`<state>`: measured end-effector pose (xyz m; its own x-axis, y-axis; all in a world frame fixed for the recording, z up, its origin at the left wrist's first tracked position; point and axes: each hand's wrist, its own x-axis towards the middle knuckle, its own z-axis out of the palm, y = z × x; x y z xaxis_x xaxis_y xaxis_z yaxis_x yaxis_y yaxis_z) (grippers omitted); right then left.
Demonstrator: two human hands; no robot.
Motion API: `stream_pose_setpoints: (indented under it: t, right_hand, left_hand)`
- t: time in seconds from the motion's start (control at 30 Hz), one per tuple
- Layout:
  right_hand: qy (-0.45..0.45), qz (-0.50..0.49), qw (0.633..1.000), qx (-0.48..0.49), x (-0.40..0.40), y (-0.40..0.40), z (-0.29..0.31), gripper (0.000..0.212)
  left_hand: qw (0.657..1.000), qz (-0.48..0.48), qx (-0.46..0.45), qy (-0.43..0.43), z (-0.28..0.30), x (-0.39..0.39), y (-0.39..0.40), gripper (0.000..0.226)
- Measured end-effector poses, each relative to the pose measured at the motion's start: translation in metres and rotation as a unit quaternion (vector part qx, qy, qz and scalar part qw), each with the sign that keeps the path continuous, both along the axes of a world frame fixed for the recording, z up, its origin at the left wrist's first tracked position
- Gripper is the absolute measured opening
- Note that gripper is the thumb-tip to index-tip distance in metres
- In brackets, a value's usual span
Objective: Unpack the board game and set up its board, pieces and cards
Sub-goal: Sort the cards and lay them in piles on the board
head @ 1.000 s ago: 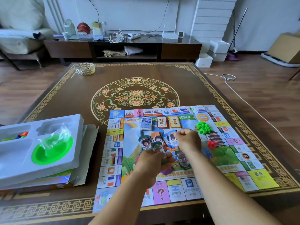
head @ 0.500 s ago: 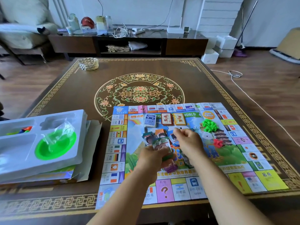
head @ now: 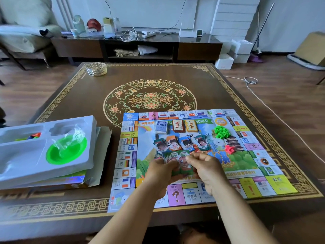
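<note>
Moved since a second ago: both hands drawn back from the centre of the board toward its near edge, now joined on one wad of notes.

- Left hand [head: 161,170]: curled under the notes [head: 177,160], gripping them from below.
- Right hand [head: 204,167]: fingers pinched on the right side of the same notes; top ones are green, marked 1000, fanned slightly.
- Board [head: 274,184]: unfolded flat on the near right part of the table [head: 175,81], near edge level with the table's edge.
- Money piles [head: 181,144]: four small piles in a row mid-board, just beyond the hands.
- Card decks [head: 177,126]: three, side by side near the board's far edge; one blue-backed at left, two with red and yellow backs.
- Green pieces [head: 221,132]: heap right of the decks.
- Red pieces [head: 229,149]: smaller heap, nearer and just right of the money piles.
- Tray [head: 22,166]: white moulded insert, left of the board and apart from it, resting on the box [head: 70,182].
- Green bowl [head: 66,151]: in the tray's near right pocket, crumpled clear plastic lying in it.
- Small coloured bits [head: 33,135]: in a far left pocket; kind cannot be told.
- Ashtray [head: 96,69]: far left corner of the table.
</note>
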<state>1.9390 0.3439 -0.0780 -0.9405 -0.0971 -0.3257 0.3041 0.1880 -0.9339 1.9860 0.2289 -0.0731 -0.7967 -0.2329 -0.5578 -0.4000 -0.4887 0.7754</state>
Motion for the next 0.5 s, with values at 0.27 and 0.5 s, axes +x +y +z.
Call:
stream_pose_setpoints:
  t: [0.27, 0.5]
  right_hand:
    - [-0.005, -0.020, 1.000, 0.005, 0.0077, -0.0003, 0.0035, 0.013]
    - [-0.003, -0.033, 0.999, -0.005, 0.0080, 0.0015, 0.0046, 0.015]
  left_hand:
    - [1.000, 0.003, 0.019, 0.003, 0.0013, 0.0022, -0.0001, 0.015]
    - [0.999, -0.008, 0.035, -0.006, 0.0013, 0.0002, 0.0024, 0.019]
